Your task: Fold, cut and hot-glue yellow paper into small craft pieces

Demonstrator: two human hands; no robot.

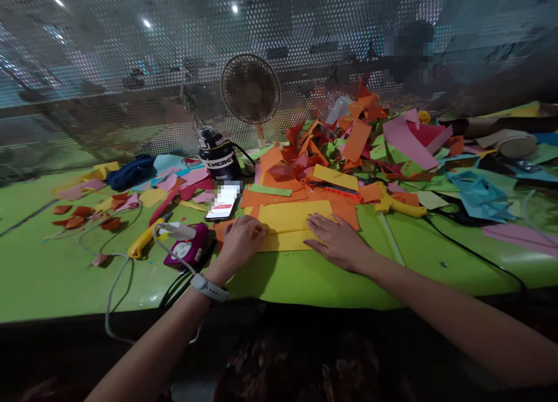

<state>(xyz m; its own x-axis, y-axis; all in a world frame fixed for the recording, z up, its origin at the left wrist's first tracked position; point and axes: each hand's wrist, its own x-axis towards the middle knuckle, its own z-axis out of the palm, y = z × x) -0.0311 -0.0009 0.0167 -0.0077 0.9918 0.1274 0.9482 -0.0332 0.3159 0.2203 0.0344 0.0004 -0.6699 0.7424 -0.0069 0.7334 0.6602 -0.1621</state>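
**Yellow sheet (285,216) lay under the right hand (337,239), with the left hand (242,239) at its end**

In the head view, the sheet lay at the near part of a green worktop (279,286), its long side across the person's front. A line ran along it from one hand to the other. Orange paper (349,213) lay under the sheet and showed past its edges at 3 and 12 o'clock.

Taking the sheet as the dial's centre, with 12 farthest from the person, the right hand came in from 4 o'clock. It was released, palm down, its fingers spread over the sheet. The left hand sat between 8 and 9 o'clock, its fingers bent and the tips on the sheet's end; whether they pinched the paper could not be told. A pale wristband (210,287) circled the left wrist.

Between 9 and 10 o'clock, just beyond the left hand, lay a lit phone (224,204). Between 8 and 9 stood a purple socket block (199,242) with a white plug (179,231) in it. A dark bottle (218,161) stood between 10 and 11, and a fan (250,88) farther off at 11. A green strip (270,190) lay nearer at 11. Heaped scraps (357,140) filled 1 o'clock, a red cutter (344,193) lay at 2, and a yellow glue gun (403,207) lay near 3.
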